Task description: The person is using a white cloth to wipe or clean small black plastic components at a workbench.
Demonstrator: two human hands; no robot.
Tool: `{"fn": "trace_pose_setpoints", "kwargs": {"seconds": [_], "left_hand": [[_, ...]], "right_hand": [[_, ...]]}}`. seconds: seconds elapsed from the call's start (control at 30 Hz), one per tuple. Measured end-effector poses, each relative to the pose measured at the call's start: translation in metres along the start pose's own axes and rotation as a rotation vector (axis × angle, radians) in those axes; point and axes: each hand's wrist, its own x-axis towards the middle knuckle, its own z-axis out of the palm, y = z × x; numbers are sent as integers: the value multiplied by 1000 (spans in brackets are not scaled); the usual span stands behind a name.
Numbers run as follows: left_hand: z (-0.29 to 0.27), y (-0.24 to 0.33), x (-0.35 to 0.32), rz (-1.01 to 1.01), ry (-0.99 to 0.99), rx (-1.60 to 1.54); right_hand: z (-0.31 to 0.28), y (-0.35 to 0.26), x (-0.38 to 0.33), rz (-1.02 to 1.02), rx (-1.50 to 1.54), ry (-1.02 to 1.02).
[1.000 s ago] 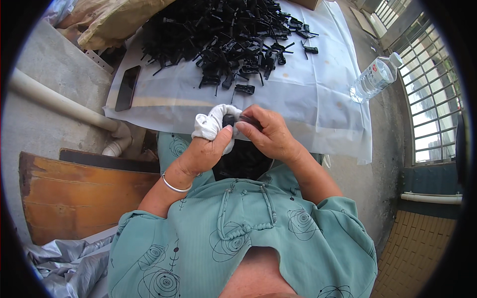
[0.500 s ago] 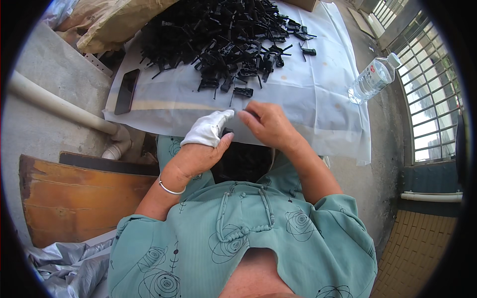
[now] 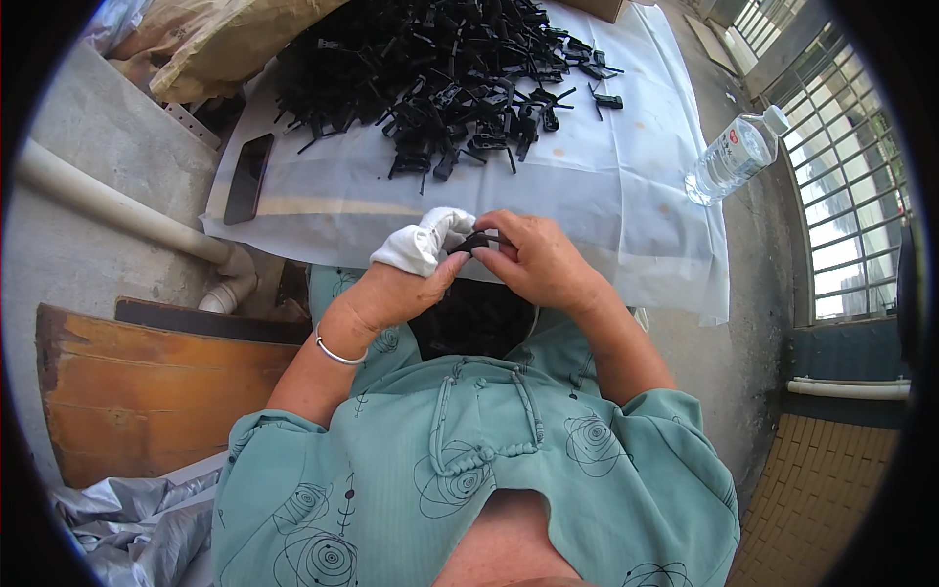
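Both hands have drawn back together since half a second ago: the left hand (image 3: pixel 416 264), fingers wrapped in white cloth, and the bare right hand (image 3: pixel 533 259) pinch one small black part (image 3: pixel 476 241) between them, its pile (image 3: pixel 440 78) lying beyond on the worktop (image 3: pixel 606 196).

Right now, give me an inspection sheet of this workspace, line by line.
Surface: white sheet spread over a table, its near edge hanging down.
Job's things: small black part held between both hands; large pile of black parts at the far side.
Clutter: dark phone at the sheet's left edge; clear water bottle on the right; tan sack far left.
Grips: left hand, white cloth over its fingers, pinching the part; right hand bare, also on it.
Cables: nothing seen.
Surroundings: grey pipe and wooden board left; window grille right.
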Motion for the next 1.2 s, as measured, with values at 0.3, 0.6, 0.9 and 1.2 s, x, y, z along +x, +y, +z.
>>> {"fn": "trace_pose_setpoints", "kwargs": {"seconds": [0.3,0.6,0.9,1.2], "left_hand": [[14,6,-4,-157,153,-718],[17,16,-12,-86,308,-305],[23,-2,-10,242,438,406],[3,0,-8,-78,282,-625]], "right_hand": [[26,-20,-1,-266,23,520],[18,-17,-1,-52,185,222],[45,-8,2,213,498,170],[14,0,-1,52,142,-17]]}}
